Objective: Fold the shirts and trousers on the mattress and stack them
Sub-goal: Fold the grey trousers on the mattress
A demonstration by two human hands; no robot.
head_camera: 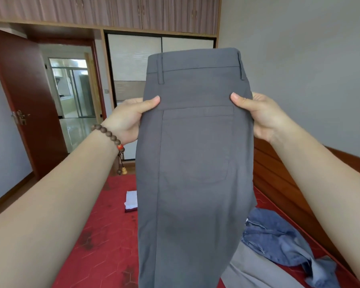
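While the room's dark red door point(27, 96) stands open at the far left, the left hand point(129, 119), beaded bracelet point(110, 136) at its wrist, pinches the left edge of a pair of grey trousers point(193, 163) just below the waistband, thumb pressed flat on the front of the cloth. The trousers hang upright in the air between both hands, waistband on top, apparently folded in half lengthwise with 1 back pocket facing the camera; the legs drop out of view at the bottom. Behind them, on the red mattress point(104, 246), a small stack of folded clothes point(131, 200) with a white piece on top sits near the far end — by the look of it, work already done, though how many pieces it holds cannot be told. The right hand point(260, 117) grips the opposite edge in the same way, thumb on the front. Lower right, a crumpled blue shirt point(279, 240) lies unfolded on a lighter grey garment point(252, 269) that is spread loosely — so at least 2 pieces remain, plus the trousers in hand, which are not yet folded crosswise or stacked.
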